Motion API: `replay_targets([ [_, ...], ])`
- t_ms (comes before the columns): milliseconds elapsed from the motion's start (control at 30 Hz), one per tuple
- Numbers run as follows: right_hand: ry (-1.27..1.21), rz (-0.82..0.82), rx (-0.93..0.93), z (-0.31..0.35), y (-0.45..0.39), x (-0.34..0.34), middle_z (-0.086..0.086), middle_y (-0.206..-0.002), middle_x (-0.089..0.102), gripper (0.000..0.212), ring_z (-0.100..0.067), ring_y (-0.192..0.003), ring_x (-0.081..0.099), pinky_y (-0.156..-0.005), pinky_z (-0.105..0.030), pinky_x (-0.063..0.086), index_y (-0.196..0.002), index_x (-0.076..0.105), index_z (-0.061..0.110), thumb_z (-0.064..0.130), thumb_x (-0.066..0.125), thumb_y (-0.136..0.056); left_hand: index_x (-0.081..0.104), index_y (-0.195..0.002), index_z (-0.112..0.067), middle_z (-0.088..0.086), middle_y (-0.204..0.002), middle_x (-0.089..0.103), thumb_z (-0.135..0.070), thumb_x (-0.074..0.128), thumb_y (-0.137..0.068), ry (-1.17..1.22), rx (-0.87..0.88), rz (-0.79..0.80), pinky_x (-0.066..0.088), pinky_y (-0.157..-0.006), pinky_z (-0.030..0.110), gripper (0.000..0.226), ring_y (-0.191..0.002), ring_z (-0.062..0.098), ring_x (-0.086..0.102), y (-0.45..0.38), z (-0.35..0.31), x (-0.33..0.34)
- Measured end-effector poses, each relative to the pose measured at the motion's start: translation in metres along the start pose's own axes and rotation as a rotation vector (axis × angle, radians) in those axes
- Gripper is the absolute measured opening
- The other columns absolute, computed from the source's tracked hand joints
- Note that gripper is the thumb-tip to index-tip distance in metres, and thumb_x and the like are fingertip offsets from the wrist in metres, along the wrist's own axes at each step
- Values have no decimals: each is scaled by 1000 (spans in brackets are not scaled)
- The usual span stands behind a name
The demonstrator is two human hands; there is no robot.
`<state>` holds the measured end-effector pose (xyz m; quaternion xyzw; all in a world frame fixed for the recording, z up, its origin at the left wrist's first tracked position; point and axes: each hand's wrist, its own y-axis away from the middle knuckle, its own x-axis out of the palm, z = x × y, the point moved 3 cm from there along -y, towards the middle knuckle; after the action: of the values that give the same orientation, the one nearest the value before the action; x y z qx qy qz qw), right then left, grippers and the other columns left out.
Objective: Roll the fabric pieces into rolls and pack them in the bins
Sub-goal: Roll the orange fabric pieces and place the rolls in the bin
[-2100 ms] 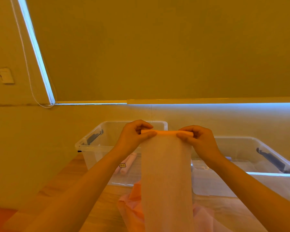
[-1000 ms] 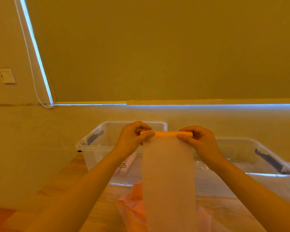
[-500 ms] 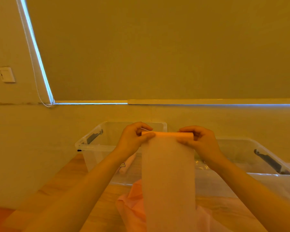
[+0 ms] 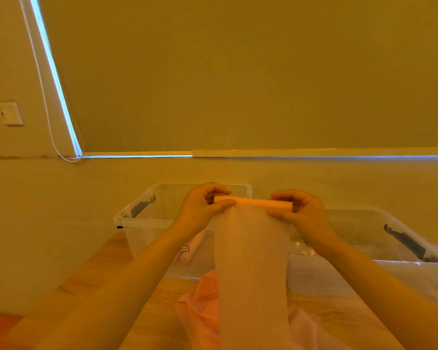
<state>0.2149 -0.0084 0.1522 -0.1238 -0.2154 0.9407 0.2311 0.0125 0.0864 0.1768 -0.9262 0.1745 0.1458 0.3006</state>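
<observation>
Fabric strip (image 4: 250, 261), partly rolled, is held up in front of two clear bins; its rolled top end (image 4: 253, 203) is pinched by the left hand (image 4: 200, 210) and the right hand (image 4: 304, 213), fingers curled round it. Finished rolls (image 4: 191, 248) lie in the left bin (image 4: 137, 218). A small label (image 4: 184, 248) on that bin cannot be read. The right bin (image 4: 364, 223) stands beside it.

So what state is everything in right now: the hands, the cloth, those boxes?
Left hand: pinching the left end of the roll.
Right hand: pinching the right end.
Sheer pale fabric strip: partly rolled at the top, the rest hanging down.
Left clear plastic bin: lid off, pink fabric rolls inside.
Right clear plastic bin: lid off, contents unclear.
Loose pink fabric pile: unrolled, on the wooden table.
</observation>
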Motion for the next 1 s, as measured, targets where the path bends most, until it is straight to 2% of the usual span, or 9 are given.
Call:
replay_targets([
  [67, -26, -4, 3, -1, -1, 0, 3, -93, 69, 26, -9, -84, 65, -72, -27, 55, -87, 69, 25, 6, 77, -72, 66, -95, -19, -6, -89, 63, -19, 70, -83, -13, -10, -10, 52, -69, 17, 13, -85, 11, 60, 0, 1, 1],
  [167, -59, -37, -1, -1, 0, -1, 2, -86, 70, 17, -10, -77, 65, -67, -26, 54, -82, 70, 24, 10, 76, -75, 67, -95, -17, -6, -85, 63, -20, 68, -85, -14, -15, -26, 49, -58, 10, 10, -79, 7, 59, 1, 1, 2],
  [233, -37, -42, -13, -1, 0, -1, 1, -85, 70, 11, -9, -76, 65, -65, -23, 53, -82, 71, 22, 12, 75, -77, 67, -95, -18, -8, -88, 63, -19, 71, -82, 25, -17, -17, 51, -63, 10, 13, -82, 6, 60, 1, 0, 2],
  [367, -32, -60, -11, 0, 1, -3, 3, -83, 69, 8, -4, -70, 64, -59, -18, 52, -80, 69, 22, 14, 71, -81, 66, -95, -22, -4, -98, 66, -11, 75, -77, 27, 8, 51, 55, -76, 19, 24, -93, 12, 63, 1, -1, 3],
  [533, -25, -39, 6, -2, 0, -3, 4, -91, 69, 19, -11, -84, 64, -70, -27, 55, -85, 69, 24, 11, 77, -74, 64, -93, -26, -6, -93, 64, -19, 74, -79, 7, -35, 16, 51, -63, 16, 19, -89, 13, 61, -1, 2, 5],
  [667, -19, -33, -6, -1, 0, -3, 3, -89, 68, 19, -14, -83, 64, -73, -31, 56, -85, 69, 22, 9, 76, -74, 64, -94, -22, -1, -95, 64, -22, 70, -83, -28, -30, -10, 50, -60, 16, 13, -88, 15, 61, -1, 2, 5],
  [800, 29, -48, -20, -1, 1, -3, -2, -89, 68, 9, -20, -85, 64, -73, -36, 55, -83, 69, 22, 16, 74, -78, 65, -92, -24, -6, -95, 65, -17, 74, -79, -9, 9, 14, 54, -76, 25, 17, -91, 13, 62, 0, -2, 4],
  [933, 5, -55, -8, -1, 1, -3, -2, -89, 67, 9, -22, -85, 64, -74, -39, 55, -85, 69, 19, 14, 72, -79, 63, -94, -28, -12, -95, 62, -10, 75, -76, -50, 54, 71, 54, -76, 19, 27, -90, 9, 60, 1, -2, 5],
  [1000, -3, -50, -2, -1, 1, -4, 0, -92, 67, 14, -19, -87, 63, -76, -39, 55, -89, 69, 19, 13, 73, -78, 63, -94, -27, -11, -94, 62, -11, 74, -78, -48, 65, 65, 54, -76, 20, 25, -92, 9, 61, 0, 0, 6],
])
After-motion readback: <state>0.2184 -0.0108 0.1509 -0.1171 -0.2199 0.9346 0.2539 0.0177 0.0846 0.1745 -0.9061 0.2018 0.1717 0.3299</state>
